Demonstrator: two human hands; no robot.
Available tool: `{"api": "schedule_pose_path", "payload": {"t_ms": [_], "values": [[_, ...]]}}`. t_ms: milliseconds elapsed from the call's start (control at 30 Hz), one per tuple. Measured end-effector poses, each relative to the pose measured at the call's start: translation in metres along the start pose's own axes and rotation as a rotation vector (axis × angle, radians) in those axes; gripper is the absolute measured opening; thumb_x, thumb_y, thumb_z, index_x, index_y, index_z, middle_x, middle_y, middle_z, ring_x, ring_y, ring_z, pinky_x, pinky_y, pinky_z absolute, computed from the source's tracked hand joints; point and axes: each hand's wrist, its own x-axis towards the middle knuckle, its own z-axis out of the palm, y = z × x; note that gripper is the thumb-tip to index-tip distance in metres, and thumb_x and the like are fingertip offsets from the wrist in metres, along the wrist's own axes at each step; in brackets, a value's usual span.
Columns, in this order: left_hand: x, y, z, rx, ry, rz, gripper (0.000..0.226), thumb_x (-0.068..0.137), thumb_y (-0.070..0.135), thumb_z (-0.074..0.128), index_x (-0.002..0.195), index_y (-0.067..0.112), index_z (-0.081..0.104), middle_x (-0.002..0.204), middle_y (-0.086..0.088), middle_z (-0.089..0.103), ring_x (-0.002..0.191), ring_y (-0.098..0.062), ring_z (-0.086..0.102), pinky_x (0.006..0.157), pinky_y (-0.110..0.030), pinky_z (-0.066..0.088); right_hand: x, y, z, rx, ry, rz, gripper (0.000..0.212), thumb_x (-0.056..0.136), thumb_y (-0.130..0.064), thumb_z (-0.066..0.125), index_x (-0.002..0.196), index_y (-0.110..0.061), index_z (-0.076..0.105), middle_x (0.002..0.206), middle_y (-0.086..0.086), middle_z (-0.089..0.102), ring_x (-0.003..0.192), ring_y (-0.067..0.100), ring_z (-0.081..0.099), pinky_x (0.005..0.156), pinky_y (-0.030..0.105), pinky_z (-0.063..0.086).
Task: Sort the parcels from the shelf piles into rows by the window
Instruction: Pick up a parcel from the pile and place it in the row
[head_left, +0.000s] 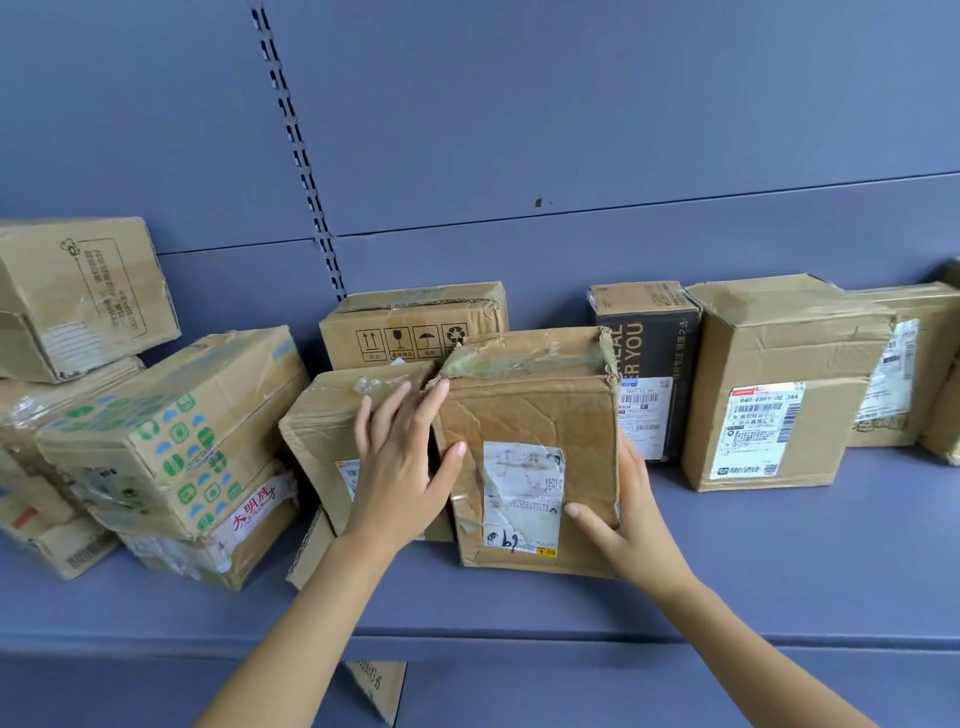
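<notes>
Probably barely begun: crumpled box (524, 415) on the shelf (727, 561), left hand (400, 467) pressed flat and wide, right hand (628, 525) wrapped round its edge. Many parcels (171, 431) left beside it.

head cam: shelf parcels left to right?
flower-stamped box → green-patterned box → left hand → crumpled parcel → black box → red-labelled box → box at the right edge
</notes>
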Motion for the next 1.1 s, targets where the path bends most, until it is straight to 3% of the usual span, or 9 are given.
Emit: {"api": "schedule_pose_path", "payload": {"t_ms": [333, 500, 800, 900, 1033, 1100], "values": [[-0.004, -0.001, 0.008, 0.024, 0.067, -0.026, 0.054, 0.09, 0.039, 0.047, 0.138, 0.022, 0.03, 0.14, -0.019, 0.045, 0.135, -0.035, 0.033, 0.113, -0.056, 0.013, -0.001, 0.009, 0.007, 0.027, 0.05, 0.006, 0.08, 0.087, -0.029, 0.06, 0.152, -0.014, 0.017, 0.158, 0.002, 0.021, 0.147, 0.011, 0.015, 0.119, 0.026, 0.015], [-0.004, -0.004, 0.014, 0.043, 0.098, -0.029, 0.054, 0.09, 0.038, 0.048, 0.139, 0.023, 0.031, 0.14, -0.019, 0.044, 0.135, -0.035, 0.032, 0.113, -0.055, 0.011, -0.001, 0.013, 0.009, 0.017, 0.056, 0.01, 0.079, 0.087, -0.029, 0.059, 0.152, -0.013, 0.018, 0.157, 0.004, 0.023, 0.147, 0.012, 0.016, 0.118, 0.025, 0.016], [-0.004, -0.007, 0.023, 0.092, 0.118, -0.036, 0.052, 0.09, 0.04, 0.049, 0.136, 0.022, 0.033, 0.137, -0.02, 0.046, 0.136, -0.035, 0.029, 0.113, -0.053, 0.006, 0.003, 0.021, 0.012, -0.009, 0.057, 0.033, 0.083, 0.088, -0.015, 0.067, 0.153, -0.013, 0.014, 0.156, 0.004, 0.018, 0.145, 0.004, 0.012, 0.107, 0.0, 0.012], [-0.005, -0.001, 0.015, 0.09, 0.073, -0.062, 0.051, 0.089, 0.041, 0.049, 0.134, 0.023, 0.034, 0.143, -0.019, 0.042, 0.139, -0.036, 0.025, 0.114, -0.054, 0.006, -0.001, 0.02, 0.012, 0.011, 0.055, 0.047, 0.084, 0.088, -0.015, 0.068, 0.153, -0.015, 0.014, 0.156, 0.003, 0.019, 0.145, 0.006, 0.013, 0.103, -0.002, 0.014], [-0.005, 0.006, 0.0, 0.09, 0.007, -0.104, 0.053, 0.088, 0.039, 0.053, 0.135, 0.024, 0.035, 0.15, -0.019, 0.033, 0.142, -0.038, 0.021, 0.113, -0.057, 0.008, -0.007, 0.014, 0.015, 0.027, 0.088, 0.069, 0.089, 0.082, -0.039, 0.066, 0.151, -0.022, 0.011, 0.155, 0.001, 0.013, 0.141, -0.008, 0.007, 0.109, 0.004, 0.012], [-0.007, 0.006, -0.006, 0.111, -0.018, -0.129, 0.058, 0.088, 0.034, 0.061, 0.139, 0.024, 0.036, 0.153, -0.019, 0.028, 0.142, -0.039, 0.02, 0.113, -0.059, 0.008, -0.011, 0.01, 0.02, 0.022, 0.137, 0.109, 0.1, 0.074, -0.05, 0.064, 0.15, -0.021, 0.005, 0.151, -0.003, 0.007, 0.135, -0.016, 0.0, 0.111, 0.015, 0.013]]}}
